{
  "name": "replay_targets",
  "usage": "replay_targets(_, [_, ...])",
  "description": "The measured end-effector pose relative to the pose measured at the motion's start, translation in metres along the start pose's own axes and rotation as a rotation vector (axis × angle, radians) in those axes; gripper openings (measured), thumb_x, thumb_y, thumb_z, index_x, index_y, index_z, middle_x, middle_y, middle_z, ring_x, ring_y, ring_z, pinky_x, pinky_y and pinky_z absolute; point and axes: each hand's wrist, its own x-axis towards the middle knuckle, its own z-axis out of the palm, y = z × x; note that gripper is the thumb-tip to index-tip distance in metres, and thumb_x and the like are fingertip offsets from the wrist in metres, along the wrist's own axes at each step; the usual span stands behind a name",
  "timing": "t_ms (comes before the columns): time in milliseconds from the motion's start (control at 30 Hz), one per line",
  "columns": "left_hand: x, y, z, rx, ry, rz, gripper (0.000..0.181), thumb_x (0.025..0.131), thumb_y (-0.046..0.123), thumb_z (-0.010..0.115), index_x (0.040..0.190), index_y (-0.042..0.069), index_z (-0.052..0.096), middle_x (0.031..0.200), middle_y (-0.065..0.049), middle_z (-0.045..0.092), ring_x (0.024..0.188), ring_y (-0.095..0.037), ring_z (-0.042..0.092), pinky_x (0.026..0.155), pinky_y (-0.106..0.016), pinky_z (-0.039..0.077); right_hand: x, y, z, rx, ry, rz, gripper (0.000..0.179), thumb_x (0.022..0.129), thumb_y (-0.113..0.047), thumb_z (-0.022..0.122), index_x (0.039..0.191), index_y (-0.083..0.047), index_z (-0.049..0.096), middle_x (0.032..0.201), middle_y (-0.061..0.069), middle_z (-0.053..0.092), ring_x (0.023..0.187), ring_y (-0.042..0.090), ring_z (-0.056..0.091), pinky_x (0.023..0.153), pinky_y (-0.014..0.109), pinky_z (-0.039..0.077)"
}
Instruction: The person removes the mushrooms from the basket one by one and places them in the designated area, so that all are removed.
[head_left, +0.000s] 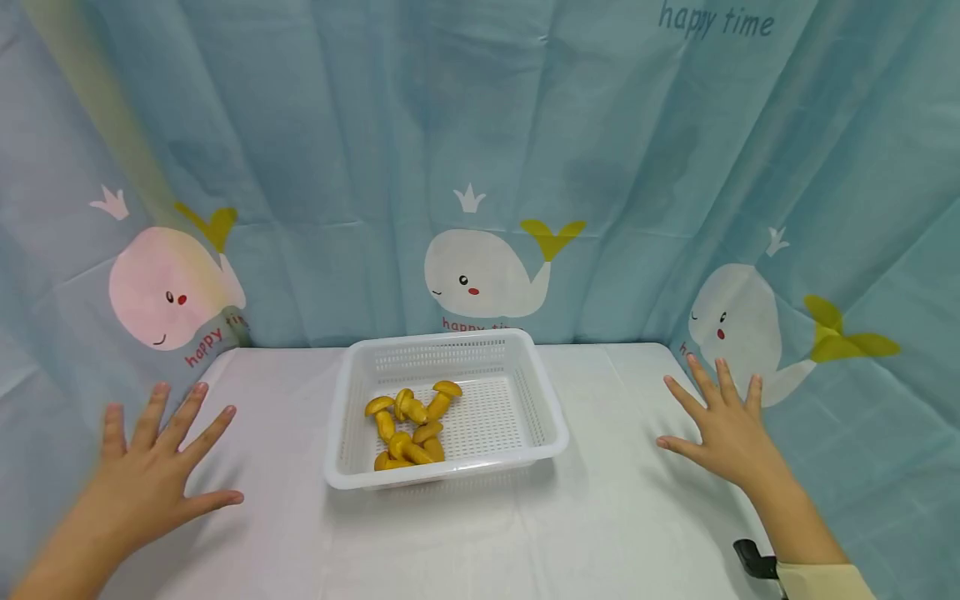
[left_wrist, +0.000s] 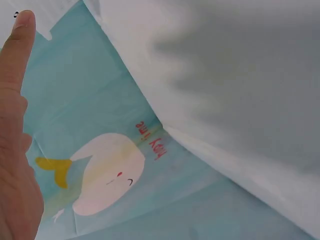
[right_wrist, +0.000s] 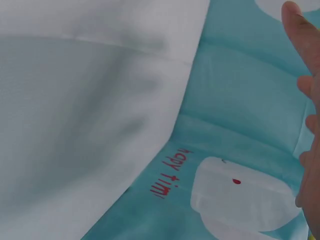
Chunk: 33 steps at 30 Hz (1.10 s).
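Hands (head_left: pixel 146 487) flank a basket (head_left: pixel 495 461) of mushrooms (head_left: pixel 415 411) only the head view shows.

We see the basket (head_left: pixel 495 417) on the table (head_left: pixel 615 433), with the curtain (head_left: pixel 360 250) behind. Inside it, we find the mushrooms (head_left: pixel 426 432) gathered toward the left side. We see the left hand (head_left: pixel 142 479) left of the basket, the right hand (head_left: pixel 723 429) to its right, both well apart from it.

The basket (head_left: pixel 491 417) looks like glossy, perforated plastic, the mushrooms (head_left: pixel 401 447) smooth and faintly shiny. The curtain (head_left: pixel 360 125) looks like creased cloth.
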Motion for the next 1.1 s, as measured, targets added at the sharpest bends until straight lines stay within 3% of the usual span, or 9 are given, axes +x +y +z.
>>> replay_targets(133, [0.001, 0.005, 0.003, -0.025, 0.013, -0.001, 0.128, 0.062, 0.088, 0.070, 0.165, 0.036, 0.016, 0.174, -0.008, 0.000, 0.157, -0.042, -0.013, 0.115, -0.076, -0.014, 0.005, -0.003, -0.002, -0.008, 0.001, 0.003, 0.101, 0.079, -0.074, 0.072, 0.161, -0.027, 0.036, 0.174, 0.004, -0.002, 0.157, 0.039, -0.014, 0.111, 0.081, -0.012])
replay_targets(267, [0.002, 0.009, 0.004, -0.039, 0.012, -0.016, 0.128, 0.062, 0.087, 0.071, 0.165, 0.037, 0.014, 0.174, -0.008, -0.003, 0.157, -0.041, -0.015, 0.115, -0.076, -0.015, 0.008, -0.007, -0.005, 0.001, 0.008, 0.005, 0.101, 0.079, -0.075, 0.072, 0.161, -0.026, 0.036, 0.174, 0.007, 0.000, 0.157, 0.039, -0.013, 0.112, 0.082, -0.009])
replay_targets(600, [0.004, 0.015, 0.007, -0.086, 0.025, -0.035, 0.128, 0.061, 0.085, 0.075, 0.165, 0.034, 0.019, 0.174, -0.008, -0.001, 0.157, -0.041, -0.015, 0.114, -0.076, -0.017, 0.015, -0.014, -0.010, 0.015, 0.025, -0.017, 0.102, 0.080, -0.074, 0.071, 0.161, -0.025, 0.034, 0.173, 0.015, 0.006, 0.157, 0.041, -0.013, 0.110, 0.083, -0.010])
replay_targets(933, [0.007, 0.024, 0.005, -0.126, 0.060, -0.040, 0.128, 0.062, 0.083, 0.076, 0.165, 0.032, 0.019, 0.174, -0.009, 0.002, 0.157, -0.041, -0.013, 0.114, -0.076, -0.015, 0.025, -0.019, -0.009, 0.017, 0.039, -0.016, 0.103, 0.079, -0.075, 0.071, 0.162, -0.026, 0.034, 0.173, 0.013, 0.005, 0.157, 0.042, -0.010, 0.112, 0.080, -0.013])
replay_targets(1100, [0.008, 0.030, 0.007, -0.149, 0.039, -0.067, 0.129, 0.063, 0.081, 0.077, 0.166, 0.033, 0.016, 0.174, -0.008, -0.002, 0.157, -0.039, -0.016, 0.114, -0.075, -0.017, 0.029, -0.023, -0.010, 0.019, 0.043, -0.020, 0.103, 0.079, -0.075, 0.072, 0.162, -0.026, 0.034, 0.173, 0.014, 0.004, 0.158, 0.041, -0.010, 0.112, 0.076, -0.018])
